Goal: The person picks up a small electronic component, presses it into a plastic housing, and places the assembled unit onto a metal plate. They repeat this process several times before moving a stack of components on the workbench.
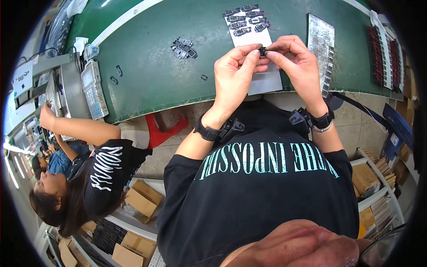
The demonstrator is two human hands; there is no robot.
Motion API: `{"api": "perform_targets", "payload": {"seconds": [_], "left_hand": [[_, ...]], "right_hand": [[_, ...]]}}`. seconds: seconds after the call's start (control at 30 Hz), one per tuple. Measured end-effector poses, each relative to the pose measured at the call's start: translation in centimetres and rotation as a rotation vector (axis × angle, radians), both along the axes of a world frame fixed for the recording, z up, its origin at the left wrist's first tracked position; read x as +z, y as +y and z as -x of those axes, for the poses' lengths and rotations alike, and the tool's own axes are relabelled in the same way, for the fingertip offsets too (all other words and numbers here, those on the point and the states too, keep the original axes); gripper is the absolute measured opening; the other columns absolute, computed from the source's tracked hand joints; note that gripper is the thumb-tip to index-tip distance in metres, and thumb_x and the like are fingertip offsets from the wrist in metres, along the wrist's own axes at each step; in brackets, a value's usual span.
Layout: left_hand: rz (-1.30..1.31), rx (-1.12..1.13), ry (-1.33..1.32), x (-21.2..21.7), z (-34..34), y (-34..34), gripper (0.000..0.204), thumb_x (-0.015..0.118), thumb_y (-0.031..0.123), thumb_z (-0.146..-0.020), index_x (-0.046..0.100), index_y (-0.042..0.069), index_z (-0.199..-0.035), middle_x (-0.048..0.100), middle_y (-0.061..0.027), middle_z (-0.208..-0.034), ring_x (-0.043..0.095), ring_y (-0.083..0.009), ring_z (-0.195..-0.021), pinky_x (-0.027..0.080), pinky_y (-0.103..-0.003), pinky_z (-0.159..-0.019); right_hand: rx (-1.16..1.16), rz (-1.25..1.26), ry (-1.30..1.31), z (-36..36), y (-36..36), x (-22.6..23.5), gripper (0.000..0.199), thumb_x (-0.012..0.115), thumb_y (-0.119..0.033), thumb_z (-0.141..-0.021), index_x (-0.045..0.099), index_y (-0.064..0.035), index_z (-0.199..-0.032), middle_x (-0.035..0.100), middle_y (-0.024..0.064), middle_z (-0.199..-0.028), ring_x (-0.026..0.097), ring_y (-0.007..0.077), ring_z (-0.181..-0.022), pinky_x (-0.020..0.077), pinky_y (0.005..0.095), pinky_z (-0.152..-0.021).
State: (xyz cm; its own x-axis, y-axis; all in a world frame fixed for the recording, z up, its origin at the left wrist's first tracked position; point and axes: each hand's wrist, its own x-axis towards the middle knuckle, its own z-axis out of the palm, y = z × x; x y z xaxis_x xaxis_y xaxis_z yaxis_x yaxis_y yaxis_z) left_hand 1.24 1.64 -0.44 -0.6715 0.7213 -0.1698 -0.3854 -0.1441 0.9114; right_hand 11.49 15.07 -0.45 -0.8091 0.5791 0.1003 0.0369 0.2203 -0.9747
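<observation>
Between the fingertips of both my hands is a small black plastic part (263, 51), held above a white sheet (267, 83) on the green bench. My left hand (236, 67) pinches it from the left, thumb against forefinger. From the other side my right hand (297, 60) grips it the same way. The fingers hide much of its shape. Just beyond my hands, several small black housings (242, 31) lie in rows on the sheet, some with thin reddish wires. A heap of similar dark housings (183, 48) sits to the left, and a small black frame (204, 77) lies nearer the bench edge.
Right of my hands lies a metal plate (320, 33) with a row of small dark parts (328, 71). Bundles of red wires (377, 55) hang over a white rack at far right. A keypad device (94, 91) stands at left, near a co-worker's arm (84, 129).
</observation>
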Motion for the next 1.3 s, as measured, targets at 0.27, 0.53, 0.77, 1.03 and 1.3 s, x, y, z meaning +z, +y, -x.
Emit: {"api": "perform_targets", "payload": {"seconds": [0.27,0.53,0.77,1.03,1.3], "left_hand": [[0.005,-0.03,-0.013,-0.6,-1.1,-0.1,0.021,0.056,0.005,-0.1,0.061,-0.009,-0.115,0.07,-0.0151,-0.1,0.072,-0.0188,-0.089,0.061,-0.028,-0.078],[0.004,-0.025,0.002,-0.6,-1.8,0.1,0.019,0.057,0.004,-0.099,0.061,-0.008,-0.112,0.071,-0.0142,-0.099,0.072,-0.0176,-0.087,0.061,-0.027,-0.078],[0.002,-0.048,0.023,-0.6,-2.0,0.1,0.018,0.057,0.003,-0.099,0.062,-0.009,-0.111,0.072,-0.0146,-0.097,0.072,-0.0176,-0.085,0.061,-0.027,-0.077],[-0.015,-0.062,0.015,-0.3,-1.8,0.2,0.017,0.057,0.003,-0.099,0.062,-0.009,-0.11,0.072,-0.0153,-0.097,0.073,-0.0181,-0.085,0.061,-0.027,-0.077],[-0.001,-0.047,0.062,-0.4,-2.0,0.3,0.016,0.057,0.004,-0.099,0.064,-0.008,-0.107,0.073,-0.0148,-0.095,0.073,-0.0178,-0.085,0.061,-0.027,-0.076]], "right_hand": [[0.124,0.561,-0.092,-1.0,1.1,-0.9,0.012,0.069,-0.013,-0.093,0.066,-0.0043,-0.101,0.062,-0.0021,-0.087,0.053,0.0055,-0.072,0.0433,0.019,-0.065],[0.195,0.594,-0.098,-1.6,1.8,-1.1,0.01,0.068,-0.013,-0.094,0.063,-0.005,-0.099,0.061,-0.0012,-0.086,0.053,0.0069,-0.071,0.0433,0.0196,-0.065],[0.296,0.538,-0.052,-2.0,2.9,-1.9,0.009,0.067,-0.008,-0.093,0.062,-0.0022,-0.099,0.061,0.0026,-0.095,0.057,0.0094,-0.074,0.047,0.0219,-0.068],[0.254,0.435,0.072,-2.0,2.2,-2.1,0.007,0.067,0.001,-0.091,0.064,-0.0006,-0.097,0.06,0.0045,-0.101,0.059,0.0107,-0.085,0.0506,0.0238,-0.077],[0.217,0.365,0.105,-2.4,2.1,-2.1,0.007,0.067,0.001,-0.09,0.065,-0.0003,-0.097,0.061,0.0045,-0.101,0.06,0.0109,-0.092,0.0503,0.0237,-0.083]]}}
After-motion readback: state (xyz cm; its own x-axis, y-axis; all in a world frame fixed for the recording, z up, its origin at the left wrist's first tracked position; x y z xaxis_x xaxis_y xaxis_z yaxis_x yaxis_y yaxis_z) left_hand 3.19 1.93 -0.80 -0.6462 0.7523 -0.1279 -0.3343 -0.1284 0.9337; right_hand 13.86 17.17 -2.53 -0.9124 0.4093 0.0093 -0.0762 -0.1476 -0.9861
